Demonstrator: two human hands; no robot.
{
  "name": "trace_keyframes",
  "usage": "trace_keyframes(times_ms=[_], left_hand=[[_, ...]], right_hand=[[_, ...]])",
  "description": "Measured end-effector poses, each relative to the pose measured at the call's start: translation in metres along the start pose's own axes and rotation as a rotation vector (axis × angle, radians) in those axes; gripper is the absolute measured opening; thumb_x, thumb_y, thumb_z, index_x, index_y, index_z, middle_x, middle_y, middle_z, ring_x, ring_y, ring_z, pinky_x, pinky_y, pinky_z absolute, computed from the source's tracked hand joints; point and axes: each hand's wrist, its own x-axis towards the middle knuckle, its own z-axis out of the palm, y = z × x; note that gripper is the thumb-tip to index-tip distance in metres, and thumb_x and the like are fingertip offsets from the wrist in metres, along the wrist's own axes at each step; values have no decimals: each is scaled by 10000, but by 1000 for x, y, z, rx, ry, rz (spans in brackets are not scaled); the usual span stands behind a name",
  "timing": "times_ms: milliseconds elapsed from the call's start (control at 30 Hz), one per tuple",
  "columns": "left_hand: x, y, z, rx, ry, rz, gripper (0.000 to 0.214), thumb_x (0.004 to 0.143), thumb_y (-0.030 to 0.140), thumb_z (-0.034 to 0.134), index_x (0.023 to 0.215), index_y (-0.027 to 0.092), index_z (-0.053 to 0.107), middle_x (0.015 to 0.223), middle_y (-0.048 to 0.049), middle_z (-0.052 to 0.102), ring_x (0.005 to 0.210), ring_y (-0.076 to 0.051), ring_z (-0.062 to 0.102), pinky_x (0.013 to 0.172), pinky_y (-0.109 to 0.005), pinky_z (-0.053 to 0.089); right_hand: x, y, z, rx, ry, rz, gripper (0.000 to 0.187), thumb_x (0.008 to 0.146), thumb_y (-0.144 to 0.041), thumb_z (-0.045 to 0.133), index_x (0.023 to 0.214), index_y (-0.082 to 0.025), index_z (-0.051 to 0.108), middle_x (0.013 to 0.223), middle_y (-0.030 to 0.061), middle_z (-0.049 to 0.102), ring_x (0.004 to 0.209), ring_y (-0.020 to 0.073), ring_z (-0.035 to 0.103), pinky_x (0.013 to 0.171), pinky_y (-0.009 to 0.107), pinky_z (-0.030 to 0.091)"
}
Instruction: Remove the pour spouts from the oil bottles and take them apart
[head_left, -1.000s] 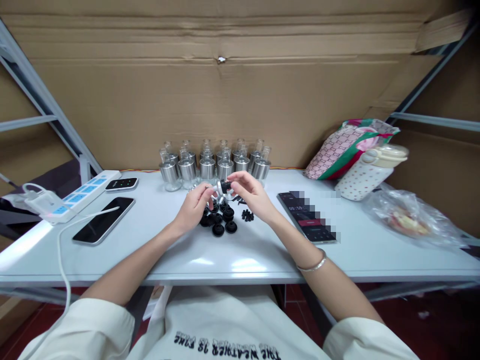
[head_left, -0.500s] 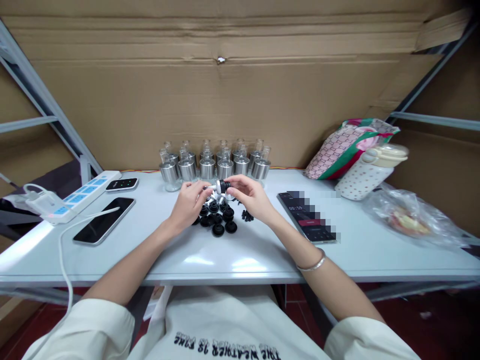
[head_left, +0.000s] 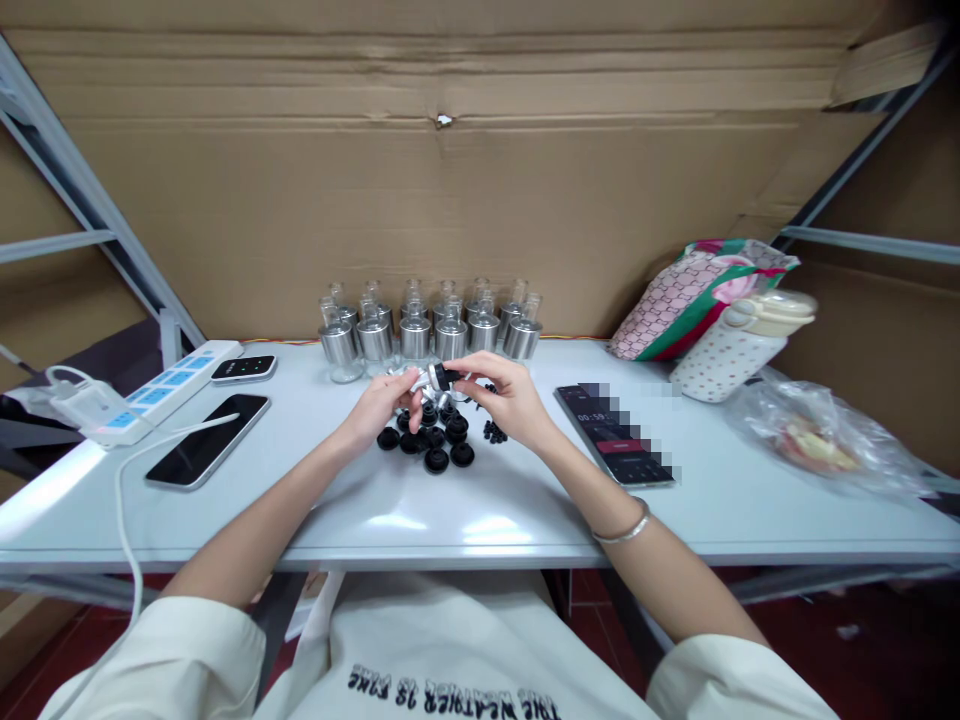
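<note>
Between my two hands is a bottle pourer [head_left: 433, 377] with a silver spout and a black stopper end. My left hand [head_left: 377, 407] is closed around its silver part. The fingertips of my right hand [head_left: 504, 392] pinch the black end, where a small piece may be partly hidden. Below my hands lie several black round stoppers [head_left: 436, 460], with silver spouts [head_left: 429, 401] among them. Tiny black caps [head_left: 495, 432] form a small pile beneath my right hand. Behind, glass bottles with metal sleeves [head_left: 341, 345] stand in two rows.
A power strip [head_left: 169, 385], a small device [head_left: 244, 369] and a dark phone [head_left: 210, 440] lie to the left, with a white cable. On the right are another phone [head_left: 615, 435], a patterned bag [head_left: 675, 300], a dotted bottle [head_left: 724, 350] and a plastic bag [head_left: 825, 440]. Cardboard [head_left: 480, 220] lines the back.
The pourer has shifted slightly down and left, and its tilt has changed. My left fingers have curled lower around the silver part, while my right fingertips have drawn closer together at the black end.
</note>
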Motion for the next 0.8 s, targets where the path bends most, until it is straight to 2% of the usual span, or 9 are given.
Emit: trace_keyframes(times_ms=[100,233,367,467,533,600,733,800], left_hand=[[0,-1,2,-14,-6,10,509,802,644,469,600,177,480,462,11,529,449,-123,503,537,-269,416],[-2,-5,5,159,123,186,440,843,590,459,744,166,523,654,13,574,494,-105,527,583,-263,425],[-6,-8,4,507,213,362,313,902,463,428,918,182,566,785,-7,614,606,-123,542,682,-277,418],[-7,-6,3,695,268,446,297,905,430,421,892,186,591,790,-18,645,685,-149,548,766,-305,402],[-7,-3,3,727,271,437,341,911,430,396,770,185,587,695,-5,635,667,-151,540,793,-318,388],[-7,-1,3,661,245,377,404,916,440,372,661,182,550,604,6,606,617,-142,531,772,-314,392],[-4,0,3,322,179,197,465,870,548,413,630,172,542,504,7,577,537,-135,532,650,-281,417],[-3,0,3,155,109,93,499,830,604,447,604,167,531,455,3,557,483,-129,520,604,-273,415]], right_hand=[[0,1,0,26,3,18,192,814,-246,616,988,-243,696,926,41,653,816,150,592,735,307,496],[0,2,2,111,27,145,259,800,-347,631,1025,-218,643,1015,58,640,956,174,588,773,300,493],[1,3,3,143,39,262,246,783,-397,629,910,-186,621,798,20,624,758,143,586,705,290,473],[1,3,3,161,25,286,226,775,-373,630,892,-181,609,689,-13,570,652,121,541,649,280,452],[1,3,3,159,24,266,209,773,-349,633,899,-183,614,702,-10,576,666,123,545,663,283,454],[1,3,3,155,20,231,196,776,-326,635,915,-189,621,742,-1,598,705,129,563,704,293,468],[0,3,4,141,5,149,178,777,-284,640,937,-206,632,876,26,628,800,143,579,758,306,485],[0,3,4,126,-4,104,158,776,-253,640,927,-210,636,922,35,622,819,145,572,751,304,489]])
